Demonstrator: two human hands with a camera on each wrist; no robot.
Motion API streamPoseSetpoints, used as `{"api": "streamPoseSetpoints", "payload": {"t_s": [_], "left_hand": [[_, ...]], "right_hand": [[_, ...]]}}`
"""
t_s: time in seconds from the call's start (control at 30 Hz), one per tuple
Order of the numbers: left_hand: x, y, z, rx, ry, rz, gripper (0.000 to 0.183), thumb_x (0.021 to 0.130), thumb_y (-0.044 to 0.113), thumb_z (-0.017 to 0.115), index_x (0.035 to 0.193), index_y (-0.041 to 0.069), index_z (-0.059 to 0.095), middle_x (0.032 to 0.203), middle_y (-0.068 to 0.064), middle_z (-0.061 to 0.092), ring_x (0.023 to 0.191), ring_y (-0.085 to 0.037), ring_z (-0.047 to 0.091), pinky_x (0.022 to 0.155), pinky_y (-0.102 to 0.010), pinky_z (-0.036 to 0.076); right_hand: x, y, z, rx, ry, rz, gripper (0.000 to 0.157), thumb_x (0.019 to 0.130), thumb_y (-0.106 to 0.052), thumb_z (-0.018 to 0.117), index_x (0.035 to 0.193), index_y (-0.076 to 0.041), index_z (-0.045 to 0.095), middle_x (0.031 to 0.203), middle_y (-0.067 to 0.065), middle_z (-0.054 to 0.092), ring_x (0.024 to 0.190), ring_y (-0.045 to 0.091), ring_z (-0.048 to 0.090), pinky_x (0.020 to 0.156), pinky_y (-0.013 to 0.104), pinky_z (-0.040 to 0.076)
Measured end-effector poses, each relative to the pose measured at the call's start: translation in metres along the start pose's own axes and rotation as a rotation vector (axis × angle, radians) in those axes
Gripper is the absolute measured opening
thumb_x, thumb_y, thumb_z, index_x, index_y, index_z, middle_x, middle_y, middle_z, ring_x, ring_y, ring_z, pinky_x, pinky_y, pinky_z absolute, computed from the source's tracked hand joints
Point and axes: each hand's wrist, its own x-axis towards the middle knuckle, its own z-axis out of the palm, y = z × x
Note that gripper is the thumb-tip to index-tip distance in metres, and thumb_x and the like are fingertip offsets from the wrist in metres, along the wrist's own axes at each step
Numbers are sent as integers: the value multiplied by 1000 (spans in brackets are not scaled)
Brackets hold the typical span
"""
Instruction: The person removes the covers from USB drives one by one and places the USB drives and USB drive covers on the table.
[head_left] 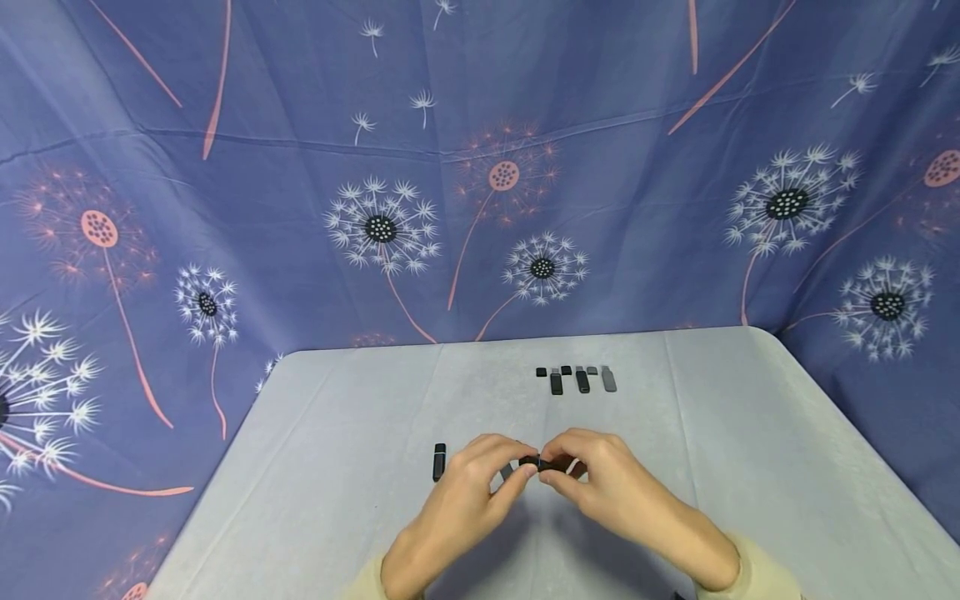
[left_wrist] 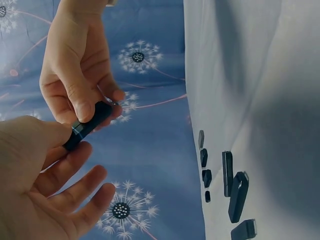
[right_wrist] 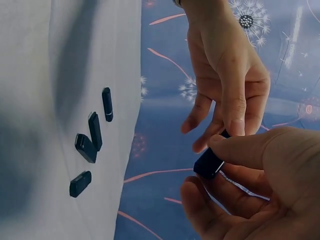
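Observation:
Both hands hold a dark USB flash drive point(left_wrist: 102, 113) between them, raised over the table's near middle. My left hand point(head_left: 480, 479) pinches its cap end point(head_left: 528, 460) with thumb and index finger; the other fingers are spread loosely in the left wrist view. On the other end, the thumb and fingers of my right hand point(head_left: 600, 475) pinch the body. A pale band shows where the two parts meet. Partly hidden behind the left hand is a grey flash drive point(head_left: 506, 472). A black capped flash drive point(head_left: 439, 462) lies left of that hand.
Toward the back of the pale-covered table point(head_left: 360, 400), two black flash drives, a first one point(head_left: 557, 382) and a second point(head_left: 582, 380), and a grey one point(head_left: 609, 379) lie uncapped, small caps point(head_left: 566, 370) beside them. A blue dandelion-print cloth point(head_left: 465, 100) hangs behind.

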Motion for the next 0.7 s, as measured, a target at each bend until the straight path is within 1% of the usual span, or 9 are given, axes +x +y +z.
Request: {"api": "streamPoseSetpoints", "payload": {"t_s": [0.1,0.23,0.37,0.47,0.6,0.7], "left_hand": [[-3,1,1,-14,11,-8,12,100,19,70,109,14,76,106,7,74,101,-6,68,85,-18,55],[-6,2,2,-11,26,-10,12,100,20,70,109,15,76,105,9,73,101,-5,67,86,-15,53],[-7,2,2,-1,50,3,12,99,21,71,109,16,76,105,9,73,101,-5,67,87,-15,52],[-7,2,2,-13,53,-3,13,98,22,71,109,16,76,105,8,73,101,-5,67,87,-15,52],[-9,3,1,-36,41,-35,14,97,24,72,108,15,76,104,8,73,101,-6,67,87,-15,53],[-10,3,1,-46,34,-61,14,98,25,71,107,16,76,103,9,73,101,-6,67,86,-17,54]], "right_hand": [[-1,0,3,-4,3,-12,15,89,-8,80,96,-21,75,92,-13,72,80,-3,63,69,24,58],[-2,0,6,-10,10,-6,9,92,-16,79,97,-22,74,90,-16,71,79,-4,62,67,23,57],[-1,-1,8,-24,30,-16,3,94,-24,78,94,-23,75,86,-18,67,76,-5,59,61,20,54],[-1,-2,10,-29,43,-61,4,94,-21,77,92,-21,75,84,-16,67,72,-7,56,57,17,50],[-1,-3,13,-21,42,-124,7,93,-12,78,92,-18,75,85,-12,69,70,-7,55,56,15,49],[0,-5,14,-25,41,-125,10,92,-9,77,93,-19,76,84,-12,68,70,-7,54,56,15,49]]}}
